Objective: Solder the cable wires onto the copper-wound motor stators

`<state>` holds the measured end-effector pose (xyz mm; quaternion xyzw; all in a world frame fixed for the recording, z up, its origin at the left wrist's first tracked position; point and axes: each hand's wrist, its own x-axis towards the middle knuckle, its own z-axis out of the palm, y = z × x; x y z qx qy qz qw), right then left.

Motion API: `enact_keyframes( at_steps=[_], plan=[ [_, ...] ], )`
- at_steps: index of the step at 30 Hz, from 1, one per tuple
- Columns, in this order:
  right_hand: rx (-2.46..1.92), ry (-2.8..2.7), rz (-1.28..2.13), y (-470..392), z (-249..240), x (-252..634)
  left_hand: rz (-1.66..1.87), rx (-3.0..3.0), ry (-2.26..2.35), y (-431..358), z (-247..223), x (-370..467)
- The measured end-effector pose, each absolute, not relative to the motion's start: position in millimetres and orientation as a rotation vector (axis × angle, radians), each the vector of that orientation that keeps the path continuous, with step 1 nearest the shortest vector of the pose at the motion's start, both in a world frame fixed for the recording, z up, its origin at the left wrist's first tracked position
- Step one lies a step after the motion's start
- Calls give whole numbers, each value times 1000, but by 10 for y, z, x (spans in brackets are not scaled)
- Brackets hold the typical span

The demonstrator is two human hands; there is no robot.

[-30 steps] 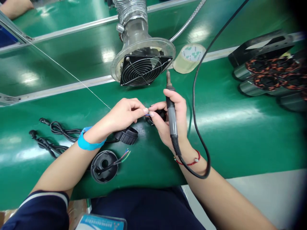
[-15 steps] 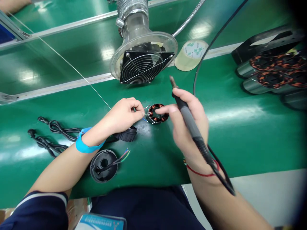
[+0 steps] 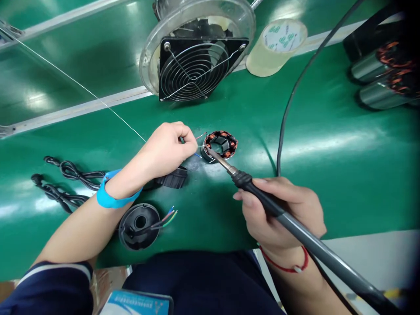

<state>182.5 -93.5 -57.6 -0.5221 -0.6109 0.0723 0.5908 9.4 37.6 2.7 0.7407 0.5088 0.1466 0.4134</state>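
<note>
Pinching 1 thin silvery wire (image 3: 101, 101), the left hand (image 3: 172, 146) hides its middle; the right hand's (image 3: 300, 203) fingers curl round a grey-and-black soldering iron (image 3: 303, 233).

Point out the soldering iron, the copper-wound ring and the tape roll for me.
Soldering iron (image 3: 308, 236): head view, on its grey handle.
Copper-wound ring (image 3: 225, 143): head view, on the dark inner wall.
Tape roll (image 3: 282, 38): head view, on its printed face.
</note>
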Motion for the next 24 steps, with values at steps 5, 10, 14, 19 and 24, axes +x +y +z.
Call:
enact_keyframes(
  at_steps=[5,10,14,19,24],
  plan=[
    [-1258,-1432,166,-933,-578,1809,394,1860,1251,386,1,87],
    [-1289,-1399,171,-950,-600,1803,409,1854,1239,393,-16,82],
    [-1283,-1391,179,-961,-624,1811,417,1839,1231,394,-13,92],
    [-1249,-1419,193,-958,-632,1823,411,1819,1235,397,-11,99],
    [-1186,-1411,218,-939,-616,1832,401,1794,1249,397,0,98]
  ],
)
